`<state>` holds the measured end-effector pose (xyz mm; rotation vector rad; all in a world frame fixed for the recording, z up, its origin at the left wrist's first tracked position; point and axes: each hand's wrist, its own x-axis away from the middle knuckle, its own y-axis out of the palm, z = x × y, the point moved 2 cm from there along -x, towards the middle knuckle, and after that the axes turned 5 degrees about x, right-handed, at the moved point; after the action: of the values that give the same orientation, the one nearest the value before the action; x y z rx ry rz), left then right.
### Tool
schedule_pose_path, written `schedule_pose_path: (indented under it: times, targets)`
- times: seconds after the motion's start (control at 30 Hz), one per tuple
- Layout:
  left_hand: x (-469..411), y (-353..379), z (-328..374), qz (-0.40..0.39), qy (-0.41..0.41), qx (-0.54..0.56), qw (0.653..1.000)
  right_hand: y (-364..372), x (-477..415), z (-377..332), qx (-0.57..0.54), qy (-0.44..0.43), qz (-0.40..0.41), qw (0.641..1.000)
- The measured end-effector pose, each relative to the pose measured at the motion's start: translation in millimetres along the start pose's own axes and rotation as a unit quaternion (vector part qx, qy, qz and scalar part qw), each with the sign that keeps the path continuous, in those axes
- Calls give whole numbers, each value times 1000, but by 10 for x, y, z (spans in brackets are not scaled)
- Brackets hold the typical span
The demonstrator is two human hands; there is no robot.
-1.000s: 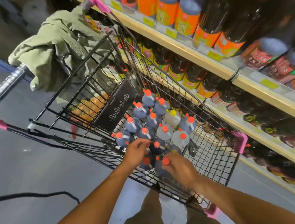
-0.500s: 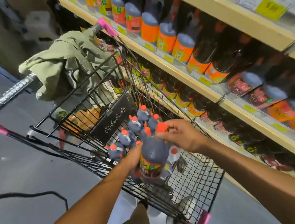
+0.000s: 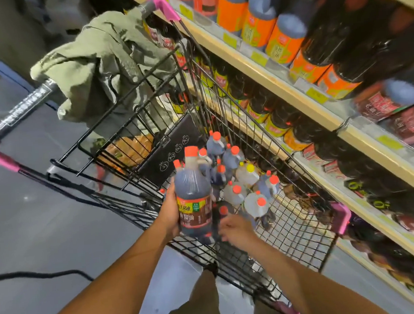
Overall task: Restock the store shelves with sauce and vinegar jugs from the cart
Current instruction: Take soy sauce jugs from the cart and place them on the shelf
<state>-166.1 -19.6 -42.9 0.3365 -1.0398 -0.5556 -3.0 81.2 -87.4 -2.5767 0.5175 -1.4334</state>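
Dark sauce jug (image 3: pixel 193 197), orange-capped, held upright in the left hand (image 3: pixel 168 210) over the cart (image 3: pixel 303 228) (freeing the other for a second pick); right hand (image 3: pixel 234 230) reaches among the jugs (image 3: pixel 246 176) below, grip unclear; shelves (image 3: pixel 287 88) alongside

I see through one wide-angle head camera, looking forward and steeply down into the cart (image 3: pixel 293 224) from close above; the shelves (image 3: pixel 284 83) slant along the right side and the floor (image 3: pixel 32 220) fills the left.
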Motion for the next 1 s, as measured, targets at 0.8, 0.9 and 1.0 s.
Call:
schedule_pose_path:
  times: [0.8,0.9,1.0]
  targets:
    - [-162,-142,-80,-5,-3,-80,997,89,90,576,126,69,-142,979]
    - [-189,-18,-149,10,-28,-63,998,-93,198,711,145,70,-142,977]
    - [-243,126,-216,-19,-64,-38,997,-370,321,880,232,73,-153,958]
